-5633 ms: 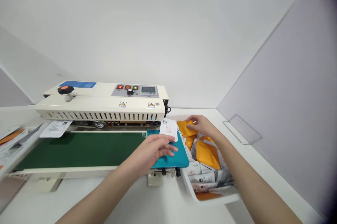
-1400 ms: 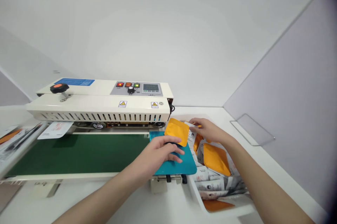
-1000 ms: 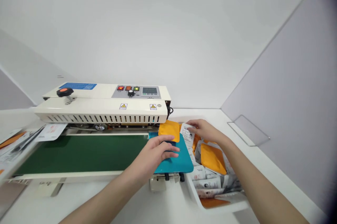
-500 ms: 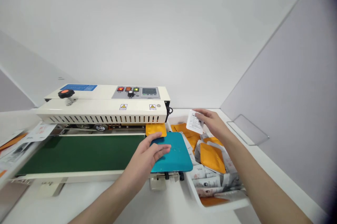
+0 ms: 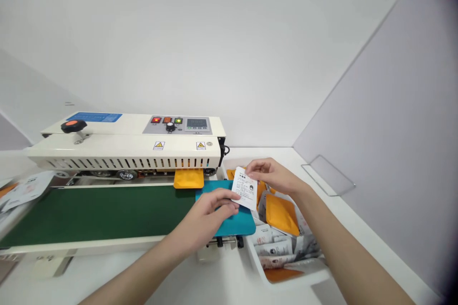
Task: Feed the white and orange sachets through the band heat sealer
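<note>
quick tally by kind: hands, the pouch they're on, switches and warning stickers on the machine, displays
Hands: 2, left hand and right hand
White pouch: 1
Switches: 3, red switch, orange switch, green switch
Warning stickers: 2
Display: 1
Total: 9

It looks like a small packing workstation: a sealing machine with a green belt, beside a bin of packets.

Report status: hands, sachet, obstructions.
Right hand gripping white printed sachet. Left hand at its lower edge, grip unclear. Sachet over teal plate. Orange sachet alongside, partly under band sealer.
</note>
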{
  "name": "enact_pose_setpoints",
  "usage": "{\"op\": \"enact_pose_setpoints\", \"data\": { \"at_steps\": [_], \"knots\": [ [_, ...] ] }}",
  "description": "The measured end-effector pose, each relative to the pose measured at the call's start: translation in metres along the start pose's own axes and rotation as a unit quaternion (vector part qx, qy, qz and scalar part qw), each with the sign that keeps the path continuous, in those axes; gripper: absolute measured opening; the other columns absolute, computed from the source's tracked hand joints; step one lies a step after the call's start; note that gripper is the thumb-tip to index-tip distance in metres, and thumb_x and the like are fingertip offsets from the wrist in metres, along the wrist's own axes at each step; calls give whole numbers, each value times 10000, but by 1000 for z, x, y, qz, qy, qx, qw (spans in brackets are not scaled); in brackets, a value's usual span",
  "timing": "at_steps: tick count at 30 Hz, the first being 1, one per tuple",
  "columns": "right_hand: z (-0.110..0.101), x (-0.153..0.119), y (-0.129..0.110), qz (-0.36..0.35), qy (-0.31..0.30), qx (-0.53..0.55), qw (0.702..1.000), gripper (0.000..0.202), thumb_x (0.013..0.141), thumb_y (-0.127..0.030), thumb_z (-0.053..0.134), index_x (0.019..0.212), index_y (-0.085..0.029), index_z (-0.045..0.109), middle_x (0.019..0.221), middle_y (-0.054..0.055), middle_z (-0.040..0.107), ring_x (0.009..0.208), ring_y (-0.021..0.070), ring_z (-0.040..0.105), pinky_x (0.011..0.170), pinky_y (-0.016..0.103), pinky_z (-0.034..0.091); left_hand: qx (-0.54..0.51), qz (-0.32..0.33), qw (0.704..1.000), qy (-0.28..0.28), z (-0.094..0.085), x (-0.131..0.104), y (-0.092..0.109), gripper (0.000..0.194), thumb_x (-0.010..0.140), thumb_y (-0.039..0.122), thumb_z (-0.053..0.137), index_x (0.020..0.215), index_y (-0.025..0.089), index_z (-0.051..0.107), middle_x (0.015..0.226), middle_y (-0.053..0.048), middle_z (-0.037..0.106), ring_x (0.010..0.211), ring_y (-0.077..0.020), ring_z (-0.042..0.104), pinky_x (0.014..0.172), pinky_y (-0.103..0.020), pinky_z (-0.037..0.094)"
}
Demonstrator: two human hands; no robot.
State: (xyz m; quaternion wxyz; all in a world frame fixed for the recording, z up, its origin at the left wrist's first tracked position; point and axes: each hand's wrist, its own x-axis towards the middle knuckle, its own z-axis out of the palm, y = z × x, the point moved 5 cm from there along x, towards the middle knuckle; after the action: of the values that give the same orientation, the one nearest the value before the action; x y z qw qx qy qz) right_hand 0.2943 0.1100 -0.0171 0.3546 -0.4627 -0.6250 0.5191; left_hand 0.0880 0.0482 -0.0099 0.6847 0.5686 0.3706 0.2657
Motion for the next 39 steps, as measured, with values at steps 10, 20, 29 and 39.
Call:
{"op": "enact_pose_setpoints", "data": {
  "at_steps": [10, 20, 29, 39],
  "knots": [
    [4, -1, 1, 13, -35, -12, 999, 281, 755, -371, 719, 950, -169, 700, 929, 71, 708, 838, 204, 642, 725, 336, 509, -64, -38, 997, -6, -2, 1, -2, 240, 857, 238, 533, 1044, 162, 662, 1068, -78, 674, 944, -165, 661, 873, -268, 475],
    [-14, 7, 15, -1, 82, -96, 992, 319, 873, -411, 549, 1084, -190, 644, 1033, 92, 688, 927, 223, 634, 823, 378, 513, -122, -19, 992, 4, -7, 9, -23, 300, 858, 326, 586, 1112, 178, 644, 1150, -119, 663, 1041, -230, 638, 955, -364, 463],
    [4, 7, 31, 49, -44, -201, 977, 341, 792, -276, 624, 1122, -197, 656, 1073, 75, 695, 975, 241, 628, 887, 390, 489, -183, -28, 983, 19, -6, 11, -22, 248, 844, 238, 600, 1066, 144, 659, 1127, -126, 678, 1097, -214, 618, 1007, -328, 457],
    [15, 2, 32, 46, -151, -130, 979, 340, 706, -196, 668, 1045, -180, 646, 1032, 71, 688, 949, 233, 636, 804, 345, 505, -196, -26, 980, 16, -5, 10, -20, 249, 828, 248, 625, 1049, 138, 660, 1134, -130, 673, 1098, -226, 619, 1012, -347, 454]
  ]
}}
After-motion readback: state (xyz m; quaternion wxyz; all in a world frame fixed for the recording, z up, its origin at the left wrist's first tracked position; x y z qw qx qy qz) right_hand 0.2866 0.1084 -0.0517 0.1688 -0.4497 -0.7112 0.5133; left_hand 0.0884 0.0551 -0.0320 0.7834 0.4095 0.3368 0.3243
